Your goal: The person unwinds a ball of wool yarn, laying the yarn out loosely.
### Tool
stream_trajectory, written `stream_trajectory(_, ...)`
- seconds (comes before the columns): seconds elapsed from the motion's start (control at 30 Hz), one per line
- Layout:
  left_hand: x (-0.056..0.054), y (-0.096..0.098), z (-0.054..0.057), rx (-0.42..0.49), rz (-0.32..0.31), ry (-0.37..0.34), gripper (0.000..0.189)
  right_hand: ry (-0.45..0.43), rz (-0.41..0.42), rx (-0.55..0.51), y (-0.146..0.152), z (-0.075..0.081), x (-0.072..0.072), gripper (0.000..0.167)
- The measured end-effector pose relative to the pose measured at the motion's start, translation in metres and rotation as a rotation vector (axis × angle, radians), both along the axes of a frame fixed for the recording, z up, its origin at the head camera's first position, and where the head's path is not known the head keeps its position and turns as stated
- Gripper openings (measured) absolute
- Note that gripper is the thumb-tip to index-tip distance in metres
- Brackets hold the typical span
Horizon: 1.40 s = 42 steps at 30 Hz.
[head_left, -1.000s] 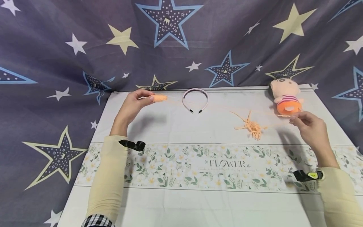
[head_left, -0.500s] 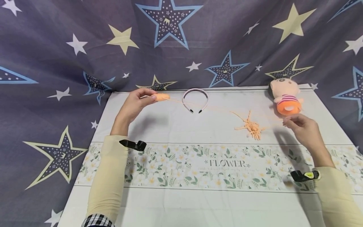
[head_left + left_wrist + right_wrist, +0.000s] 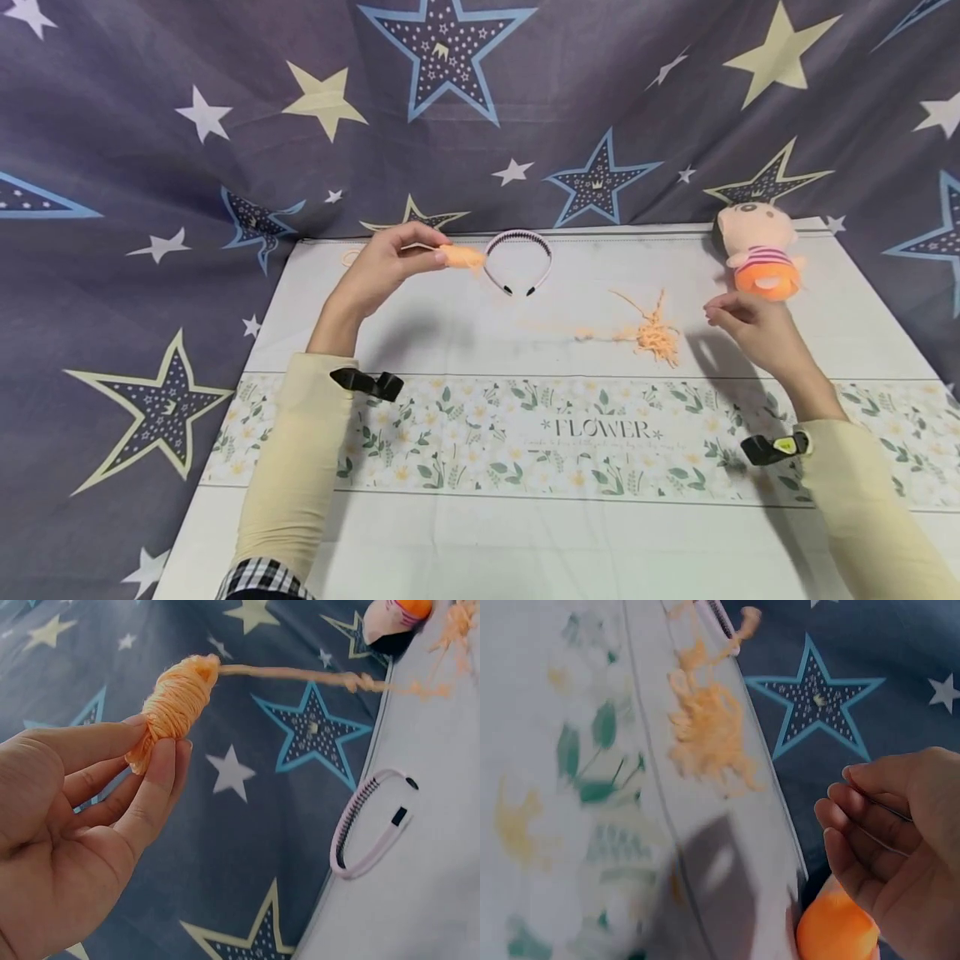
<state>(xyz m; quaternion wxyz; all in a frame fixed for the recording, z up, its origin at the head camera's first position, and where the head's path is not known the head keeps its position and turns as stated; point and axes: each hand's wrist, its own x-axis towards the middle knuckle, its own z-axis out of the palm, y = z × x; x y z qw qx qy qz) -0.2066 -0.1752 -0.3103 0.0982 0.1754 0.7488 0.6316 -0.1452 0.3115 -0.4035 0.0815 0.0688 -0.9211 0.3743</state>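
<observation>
Between thumb and fingers my left hand (image 3: 386, 267) pinches one end of a small wound bundle of orange yarn (image 3: 180, 705), held up above the table. A strand (image 3: 285, 673) runs from the bundle's far end toward a loose tangle of orange yarn (image 3: 657, 340) on the tabletop. My right hand (image 3: 761, 333) hovers right of that tangle, its fingers loosely bent; no yarn shows between them in the right wrist view. Close beyond this hand sits a plush doll (image 3: 765, 254) with a striped top and orange bottom.
A pink headband (image 3: 517, 262) with dark teeth lies near the table's back edge, close to the yarn bundle. Behind the table (image 3: 480, 542) hangs a dark star-patterned curtain (image 3: 480, 167). A floral printed band (image 3: 480, 442) crosses the tablecloth.
My left hand has moved right with the yarn bundle. The right hand has come leftward and let go of the strand, which now drops toward the table. The tangle has shifted slightly left.
</observation>
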Motion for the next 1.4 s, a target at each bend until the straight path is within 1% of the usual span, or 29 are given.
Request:
stream_trajectory(0.13,0.003,0.007,0.005,-0.024,-0.012,0.023,0.018,-0.017,0.005,-0.035,-0.020,0.008,-0.006,0.018)
stream_trajectory(0.23,0.004,0.013,0.007,-0.030,-0.022,0.033,0.020,-0.003,0.019,-0.046,-0.039,0.013,-0.012,0.019)
stream_trajectory(0.4,0.006,0.023,0.005,-0.033,-0.046,0.015,0.021,0.036,0.092,-0.116,-0.075,0.021,-0.022,0.019)
stream_trajectory(0.57,0.007,0.033,0.002,-0.041,-0.059,0.009,0.021,0.051,0.202,-0.227,-0.116,0.029,-0.028,0.020)
stream_trajectory(0.73,0.006,0.043,-0.001,-0.033,-0.066,-0.001,0.021,0.011,0.311,-0.295,-0.155,0.034,-0.030,0.023)
stream_trajectory(0.9,0.004,0.047,-0.004,-0.036,-0.067,-0.007,0.021,-0.058,0.377,-0.350,-0.182,0.035,-0.030,0.026)
stream_trajectory(0.97,0.004,0.048,-0.005,-0.039,-0.069,-0.002,0.021,-0.077,0.390,-0.384,-0.189,0.035,-0.029,0.024)
stream_trajectory(1.0,0.004,0.048,-0.006,-0.039,-0.070,-0.001,0.021,-0.085,0.392,-0.398,-0.191,0.038,-0.027,0.022)
stream_trajectory(1.07,0.003,0.048,-0.007,-0.042,-0.071,0.000,0.021,-0.088,0.393,-0.412,-0.194,0.038,-0.027,0.018)
stream_trajectory(1.17,0.002,0.047,-0.007,-0.050,-0.065,0.002,0.021,-0.080,0.378,-0.415,-0.194,0.048,-0.021,0.014)
stream_trajectory(1.3,0.001,0.043,-0.008,-0.068,-0.049,0.003,0.021,-0.031,0.340,-0.420,-0.186,0.060,-0.017,0.013)
stream_trajectory(1.4,-0.002,0.037,-0.009,-0.074,-0.036,-0.002,0.021,0.017,0.292,-0.434,-0.173,0.063,-0.018,0.013)
